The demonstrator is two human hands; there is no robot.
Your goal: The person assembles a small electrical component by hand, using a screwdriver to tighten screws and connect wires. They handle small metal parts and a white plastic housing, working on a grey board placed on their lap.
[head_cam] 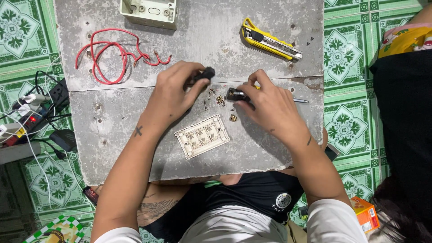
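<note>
- Head view: a small black switch module (204, 74) is pinched at its end by the left hand (173, 96), thumb and fingers closed on it, just above the grey surface (112, 121).
- A second small black part with metal fittings (235, 95) is clamped in the grip of the right hand (270, 105), fingertips closed round it; a thin metal tool tip (301, 101) shows beside that hand.
- Both parts are judged light, rigid plastic, small enough to slip; a pinch across the flat sides seems safest.
- Loose brass screws (219, 100) lie between the hands, easily scattered.
- A cream switch plate (202, 136) lies face-down near the wrists.
- Red wire (108, 58), a yellow utility knife (270, 44) and a cream box (148, 12) lie farther off.
</note>
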